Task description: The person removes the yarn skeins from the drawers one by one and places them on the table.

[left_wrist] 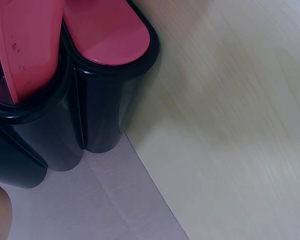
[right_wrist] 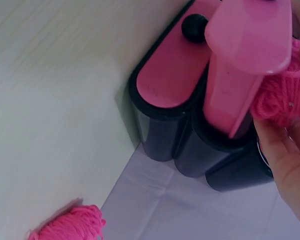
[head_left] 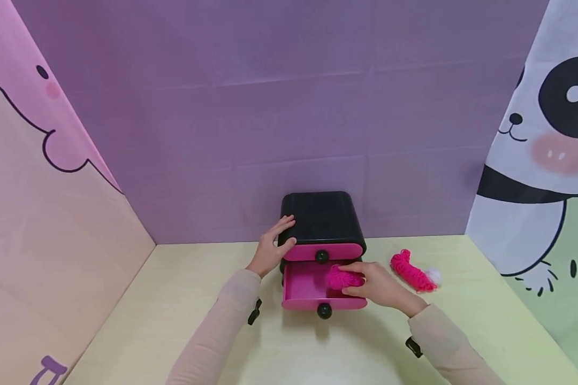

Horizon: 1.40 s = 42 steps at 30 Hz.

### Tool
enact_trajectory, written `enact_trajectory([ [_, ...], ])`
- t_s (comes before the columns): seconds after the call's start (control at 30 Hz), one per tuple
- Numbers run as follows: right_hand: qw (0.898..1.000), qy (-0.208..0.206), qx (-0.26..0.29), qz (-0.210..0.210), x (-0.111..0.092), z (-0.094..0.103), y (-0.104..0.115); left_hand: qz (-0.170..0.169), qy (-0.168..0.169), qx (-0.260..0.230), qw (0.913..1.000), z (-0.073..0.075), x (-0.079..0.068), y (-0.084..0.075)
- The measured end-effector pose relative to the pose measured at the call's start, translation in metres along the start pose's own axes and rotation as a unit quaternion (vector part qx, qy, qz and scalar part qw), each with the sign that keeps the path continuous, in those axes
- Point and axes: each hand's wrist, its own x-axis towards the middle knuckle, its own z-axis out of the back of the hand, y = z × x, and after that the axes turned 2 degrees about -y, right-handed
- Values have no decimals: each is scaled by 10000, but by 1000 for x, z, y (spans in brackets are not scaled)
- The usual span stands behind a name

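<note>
Black glossy plastic cabinet with pink drawer fronts (head_left: pixel 320 216) stands at the back edge of the pale wooden table (head_left: pixel 173 321); its middle pink plastic drawer (head_left: pixel 299 280) is open. The left hand (head_left: pixel 271 244) rests on the cabinet's left edge, fingers loosely spread. A bright pink yarn bundle with one white end (head_left: pixel 411 271) lies near the table's back right corner. The right hand (head_left: pixel 378 283) pinches a smaller pink yarn bundle (head_left: pixel 343 278), just left of its palm, long axis roughly left-right, at the drawer's right edge; whether it touches the drawer bottom, I cannot tell.
</note>
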Motion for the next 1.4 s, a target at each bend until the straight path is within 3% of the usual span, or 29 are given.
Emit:
enact_trajectory([
  [0.43,9994,-140,288,103,-16,26,7,-87,-45,-32,9999,0,-1,-2],
  [0.73,9988,-382,282,143,-29,40,-3,-39,9,-38,10000,-1,-3,-5],
  [1.17,9951,-748,149,-631,-43,55,-24,96,11,5,10000,-1,-4,-9],
  [1.4,9932,-953,22,-663,-50,49,-39,29,-19,1,10000,0,-4,-8],
])
